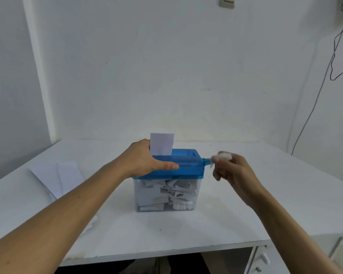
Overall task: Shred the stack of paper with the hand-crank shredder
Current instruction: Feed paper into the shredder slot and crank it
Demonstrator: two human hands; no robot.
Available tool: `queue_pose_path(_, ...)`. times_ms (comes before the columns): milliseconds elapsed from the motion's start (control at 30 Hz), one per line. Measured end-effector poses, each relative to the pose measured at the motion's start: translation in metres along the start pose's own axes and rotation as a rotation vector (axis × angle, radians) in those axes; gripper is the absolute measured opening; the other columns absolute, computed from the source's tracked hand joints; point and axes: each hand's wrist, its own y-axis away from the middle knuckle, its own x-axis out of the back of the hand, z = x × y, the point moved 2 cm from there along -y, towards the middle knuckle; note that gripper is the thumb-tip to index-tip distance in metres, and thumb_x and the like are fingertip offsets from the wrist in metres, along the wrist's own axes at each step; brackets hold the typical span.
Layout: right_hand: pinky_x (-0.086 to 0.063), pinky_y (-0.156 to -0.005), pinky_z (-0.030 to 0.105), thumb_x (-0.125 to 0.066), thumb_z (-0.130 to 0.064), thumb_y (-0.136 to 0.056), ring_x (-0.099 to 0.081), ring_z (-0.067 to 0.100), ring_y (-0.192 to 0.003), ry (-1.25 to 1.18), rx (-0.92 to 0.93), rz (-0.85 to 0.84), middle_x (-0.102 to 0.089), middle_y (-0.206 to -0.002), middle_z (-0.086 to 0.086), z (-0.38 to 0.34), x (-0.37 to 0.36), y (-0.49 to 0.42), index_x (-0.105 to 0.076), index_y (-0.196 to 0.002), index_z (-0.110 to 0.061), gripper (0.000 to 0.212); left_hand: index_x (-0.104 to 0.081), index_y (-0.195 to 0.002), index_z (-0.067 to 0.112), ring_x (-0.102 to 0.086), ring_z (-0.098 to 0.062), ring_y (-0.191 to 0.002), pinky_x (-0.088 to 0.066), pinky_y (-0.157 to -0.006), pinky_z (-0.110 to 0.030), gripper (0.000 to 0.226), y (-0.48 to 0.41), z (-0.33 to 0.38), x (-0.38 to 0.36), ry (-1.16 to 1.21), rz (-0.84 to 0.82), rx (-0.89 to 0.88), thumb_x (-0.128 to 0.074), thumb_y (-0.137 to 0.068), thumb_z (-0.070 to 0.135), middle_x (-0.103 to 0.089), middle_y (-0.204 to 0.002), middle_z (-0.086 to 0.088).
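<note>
A hand-crank shredder (188, 165) with a blue top stands mid-table on a clear bin (166, 194) packed with white paper scraps. A white sheet (161, 144) sticks upright out of its slot at the left end. My left hand (146, 161) rests on the blue top, its thumb lying along the front edge and its fingers behind the sheet. My right hand (231, 171), blurred by motion, grips the white crank handle (223, 155) at the shredder's right end. A stack of white paper (56, 177) lies on the table to the left.
The white table (245, 214) runs to a wall at the back and left. A cable (313, 107) hangs down the wall at the right. A drawer unit (263, 260) sits under the table's right front edge.
</note>
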Motion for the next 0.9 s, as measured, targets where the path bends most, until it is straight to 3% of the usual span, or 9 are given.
queue_pose_path(67, -0.047, -0.065, 0.031, -0.065, -0.032, -0.091, -0.047, 0.012, -0.057, -0.032, 0.009, 0.061, -0.043, -0.058, -0.003, -0.005, -0.003, -0.017, -0.058, -0.062, -0.018, 0.033, -0.054, -0.129, 0.033, -0.060, -0.006, -0.103, -0.047, -0.078, -0.024, 0.095, -0.001, -0.001, 0.000, 0.013, 0.007, -0.006, -0.083, -0.047, 0.072, -0.062, -0.117, 0.016)
queue_pose_path(200, -0.050, -0.064, 0.025, -0.067, -0.040, -0.093, -0.049, 0.011, -0.059, -0.012, -0.023, 0.214, -0.050, -0.062, -0.006, 0.002, -0.008, -0.053, -0.056, -0.078, -0.010, 0.036, -0.051, -0.122, 0.037, -0.058, -0.003, -0.100, -0.046, -0.077, -0.022, 0.087, 0.001, -0.002, -0.001, 0.028, 0.011, -0.012, -0.083, -0.048, 0.069, -0.059, -0.115, 0.017)
queue_pose_path(400, -0.055, -0.068, 0.027, -0.072, -0.042, -0.090, -0.064, 0.017, -0.085, 0.049, -0.106, 0.411, -0.060, -0.099, 0.001, 0.030, -0.017, -0.086, -0.053, -0.111, -0.013, 0.040, -0.049, -0.113, 0.038, -0.056, -0.002, -0.097, -0.048, -0.077, -0.024, 0.081, 0.002, 0.001, -0.003, 0.036, 0.031, -0.018, -0.080, -0.046, 0.070, -0.057, -0.108, 0.020)
queue_pose_path(533, -0.056, -0.065, 0.029, -0.071, -0.034, -0.092, -0.063, 0.019, -0.075, 0.070, -0.173, 0.364, -0.065, -0.082, 0.006, 0.056, -0.022, -0.090, -0.059, -0.089, -0.008, 0.028, -0.048, -0.102, 0.038, -0.055, -0.002, -0.091, -0.045, -0.067, -0.020, 0.063, 0.001, -0.001, -0.003, -0.013, 0.030, -0.016, -0.084, -0.058, 0.064, -0.056, -0.103, 0.018)
queue_pose_path(633, -0.055, -0.053, 0.026, -0.062, -0.026, -0.100, -0.064, 0.013, -0.060, 0.153, -0.282, 0.347, -0.067, -0.072, 0.008, 0.079, -0.026, -0.070, -0.065, -0.090, 0.003, 0.030, -0.048, -0.094, 0.037, -0.055, -0.003, -0.090, -0.048, -0.069, -0.022, 0.056, -0.001, -0.003, -0.003, -0.035, 0.043, -0.014, -0.086, -0.061, 0.063, -0.056, -0.103, 0.015)
queue_pose_path(700, -0.052, -0.051, 0.029, -0.054, -0.024, -0.103, -0.057, 0.014, -0.051, 0.194, -0.317, 0.339, -0.064, -0.065, 0.008, 0.090, -0.027, -0.050, -0.066, -0.089, 0.005, 0.034, -0.051, -0.098, 0.037, -0.055, -0.005, -0.093, -0.051, -0.075, -0.025, 0.059, -0.003, -0.006, -0.004, -0.046, 0.044, -0.009, -0.086, -0.060, 0.065, -0.057, -0.106, 0.013)
queue_pose_path(767, -0.046, -0.047, 0.027, -0.051, -0.036, -0.105, -0.049, 0.013, -0.045, 0.214, -0.312, 0.324, -0.058, -0.057, 0.005, 0.091, -0.026, -0.032, -0.064, -0.082, 0.003, 0.047, -0.054, -0.109, 0.034, -0.056, -0.005, -0.095, -0.051, -0.076, -0.027, 0.071, -0.004, -0.007, -0.004, -0.059, 0.055, -0.004, -0.085, -0.057, 0.070, -0.056, -0.109, 0.014)
queue_pose_path(833, -0.045, -0.050, 0.029, -0.050, -0.046, -0.103, -0.050, 0.017, -0.048, 0.209, -0.323, 0.284, -0.057, -0.054, 0.005, 0.082, -0.025, -0.014, -0.064, -0.075, -0.002, 0.053, -0.054, -0.115, 0.032, -0.056, -0.004, -0.095, -0.049, -0.074, -0.025, 0.077, -0.005, -0.008, -0.003, -0.079, 0.064, 0.002, -0.084, -0.056, 0.072, -0.056, -0.110, 0.016)
queue_pose_path(900, -0.047, -0.052, 0.031, -0.052, -0.043, -0.102, -0.054, 0.020, -0.052, 0.175, -0.312, 0.226, -0.061, -0.058, 0.007, 0.071, -0.019, 0.001, -0.067, -0.075, -0.004, 0.051, -0.055, -0.117, 0.032, -0.056, -0.003, -0.095, -0.047, -0.072, -0.023, 0.078, -0.005, -0.009, -0.002, -0.087, 0.064, 0.006, -0.084, -0.057, 0.073, -0.055, -0.110, 0.018)
